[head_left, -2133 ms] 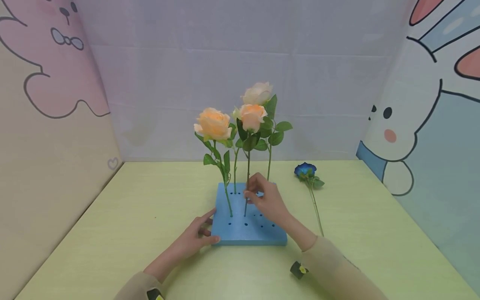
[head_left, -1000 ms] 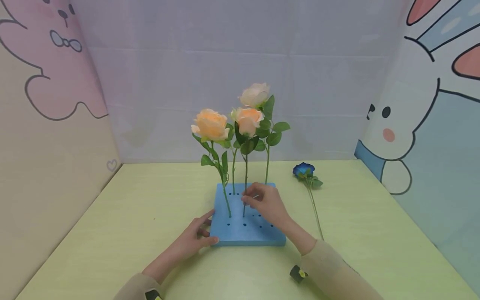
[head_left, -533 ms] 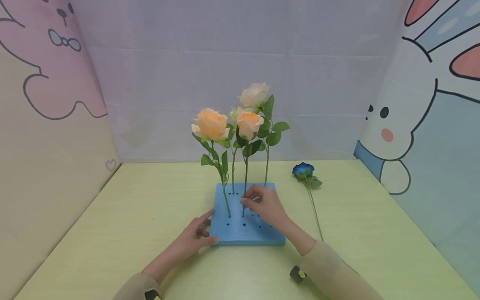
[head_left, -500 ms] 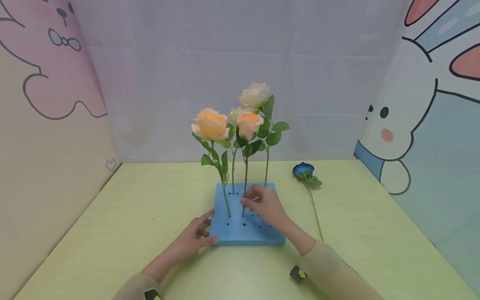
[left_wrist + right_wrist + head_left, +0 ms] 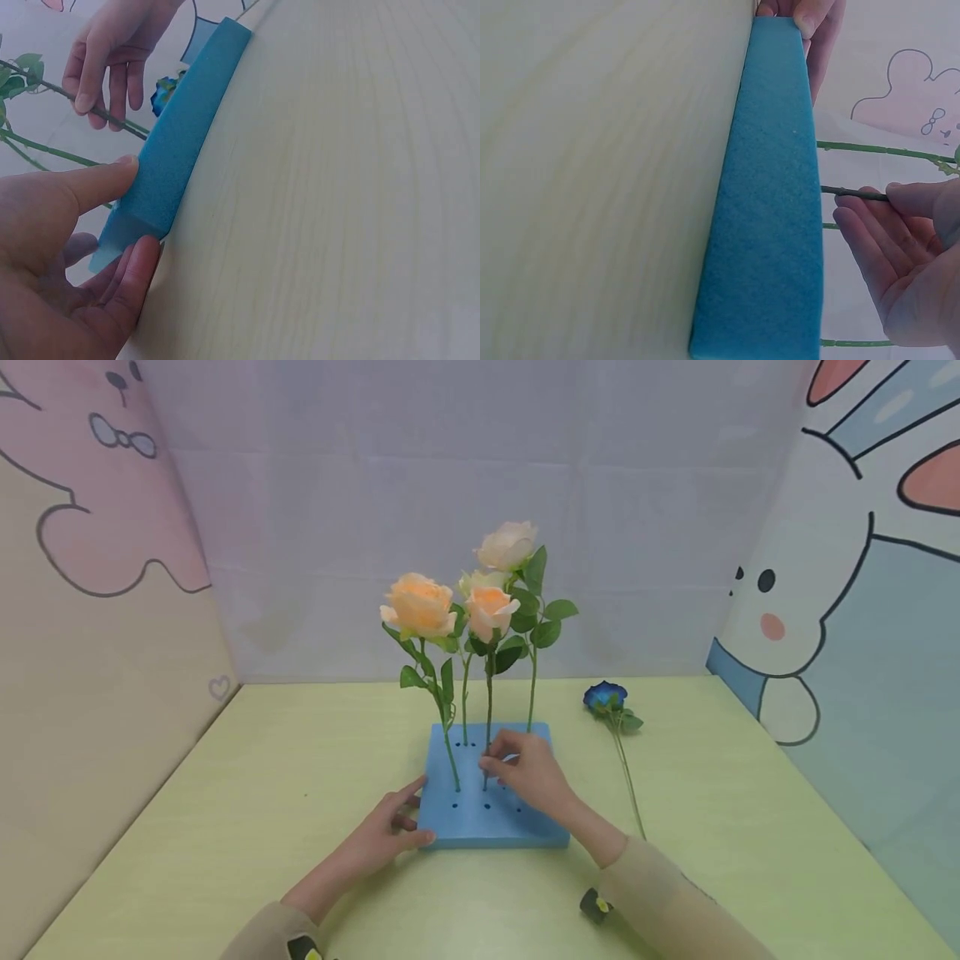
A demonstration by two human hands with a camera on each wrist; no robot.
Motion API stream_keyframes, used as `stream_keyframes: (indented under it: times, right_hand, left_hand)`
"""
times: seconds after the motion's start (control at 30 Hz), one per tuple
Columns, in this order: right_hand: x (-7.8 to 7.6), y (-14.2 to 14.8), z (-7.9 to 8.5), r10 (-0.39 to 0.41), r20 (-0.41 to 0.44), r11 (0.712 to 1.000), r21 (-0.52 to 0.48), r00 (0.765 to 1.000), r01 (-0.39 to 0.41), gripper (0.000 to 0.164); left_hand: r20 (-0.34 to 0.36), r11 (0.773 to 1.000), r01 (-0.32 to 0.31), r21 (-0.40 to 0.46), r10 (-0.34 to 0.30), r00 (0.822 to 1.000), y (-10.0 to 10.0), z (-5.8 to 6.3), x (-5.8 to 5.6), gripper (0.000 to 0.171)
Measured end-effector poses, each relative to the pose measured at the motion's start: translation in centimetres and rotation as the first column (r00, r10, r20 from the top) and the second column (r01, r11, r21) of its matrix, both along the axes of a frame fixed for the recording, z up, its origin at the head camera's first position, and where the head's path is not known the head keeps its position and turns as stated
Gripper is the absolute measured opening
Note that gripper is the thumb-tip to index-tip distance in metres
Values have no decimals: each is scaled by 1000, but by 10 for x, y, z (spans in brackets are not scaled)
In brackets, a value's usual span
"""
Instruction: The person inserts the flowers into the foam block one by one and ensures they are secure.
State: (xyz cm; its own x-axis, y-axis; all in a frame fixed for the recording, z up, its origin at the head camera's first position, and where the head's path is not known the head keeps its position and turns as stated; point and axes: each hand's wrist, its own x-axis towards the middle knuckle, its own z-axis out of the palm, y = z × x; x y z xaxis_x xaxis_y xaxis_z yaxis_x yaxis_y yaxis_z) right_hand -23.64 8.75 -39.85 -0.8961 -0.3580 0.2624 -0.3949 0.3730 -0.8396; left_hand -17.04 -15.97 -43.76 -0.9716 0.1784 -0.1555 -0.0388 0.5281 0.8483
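Observation:
In the head view, a peach rose (image 5: 491, 612) stands upright in a blue foam board (image 5: 491, 838) dotted with holes. My right hand (image 5: 534, 775) pinches its dark stem just above the board, between thumb and fingers. The right wrist view shows that stem (image 5: 855, 193) meeting the board. At the board's near left corner, my left hand (image 5: 378, 839) grips it; in the left wrist view the thumb (image 5: 105, 184) presses the top and the fingers lie against the side and lower edge. A larger peach rose (image 5: 420, 606) stands to the left, leaning slightly.
Behind are a cream-white rose (image 5: 507, 545) and a pale yellowish rose (image 5: 480, 582), both planted in the board. A blue rose (image 5: 606, 696) lies on the pale table (image 5: 247, 793) at the right, its stem running toward my right sleeve. Cartoon-printed walls enclose the sides.
My right hand has moved down along with the rose it pinches, whose bloom now sits lower and slightly left. My left hand keeps its grip on the board.

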Motion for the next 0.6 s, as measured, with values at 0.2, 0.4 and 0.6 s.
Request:
stream_keyframes:
  times: [0.2, 0.4, 0.6]
  right_hand:
    - [-1, -1, 1, 5, 14, 1000, 7, 1000, -5, 9]
    - [-1, 1, 3, 21, 28, 1000, 3, 999, -21, 10]
    - [-2, 4, 5, 48, 17, 999, 18, 999, -49, 11]
  left_hand:
    - [-2, 1000, -7, -6, 7, 1000, 0, 3, 1, 85]
    - [-10, 1000, -2, -4, 2, 1000, -1, 1, 0, 85]
    - [-13, 1000, 7, 0, -7, 1000, -1, 2, 1, 86]
